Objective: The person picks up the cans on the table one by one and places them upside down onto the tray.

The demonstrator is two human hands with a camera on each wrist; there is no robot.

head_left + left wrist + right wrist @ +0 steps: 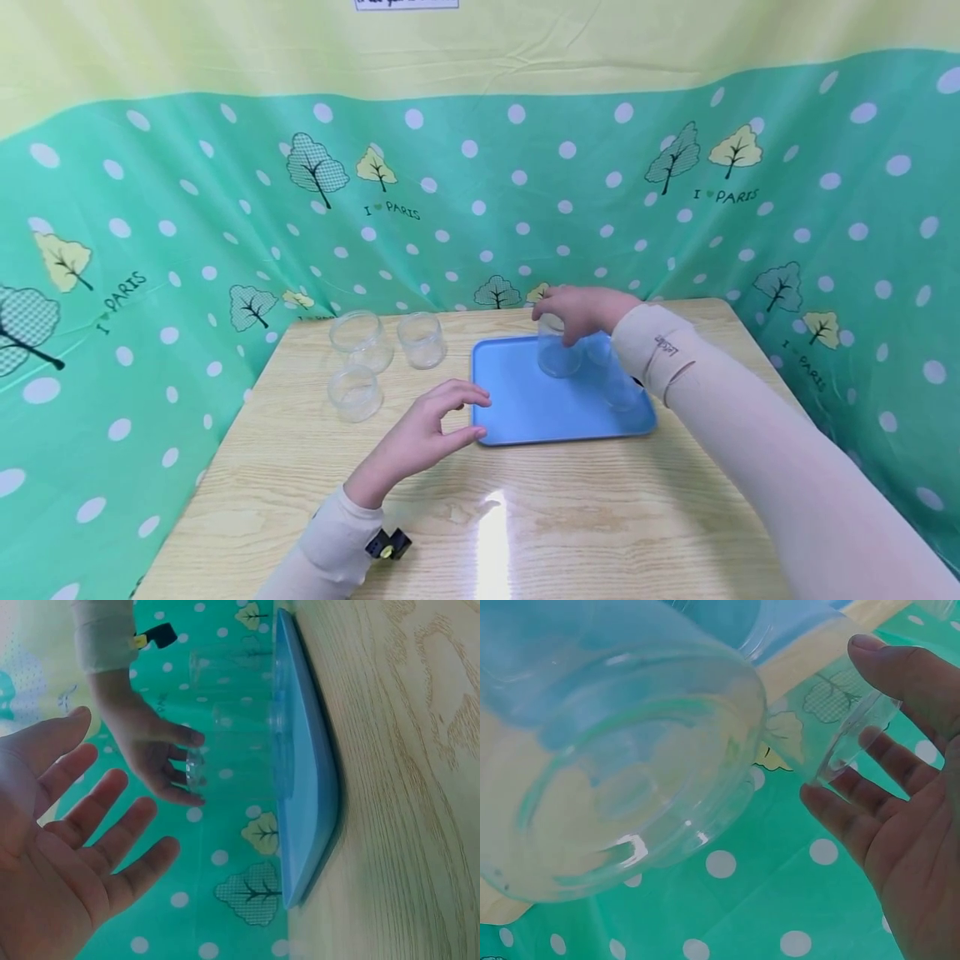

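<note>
My right hand point(588, 312) reaches over the blue tray point(517, 412) and grips a clear jar point(558, 360) by its top rim. In the right wrist view, thumb and fingers lie on opposite sides of that rim. The jar stands upright on the tray, or very near its surface; I cannot tell which. To its right on the tray is another clear jar point(621, 393), which looms large in the right wrist view. My left hand point(431, 429) hovers by the tray's left edge, fingers apart and loosely bent, holding nothing.
Left of the tray, a large clear jar point(375, 354), a smaller one point(422, 342) and a low one point(355, 393) stand on the wooden table point(285, 492). A further clear container point(597, 348) sits behind my right wrist. A patterned curtain point(450, 183) hangs behind the table.
</note>
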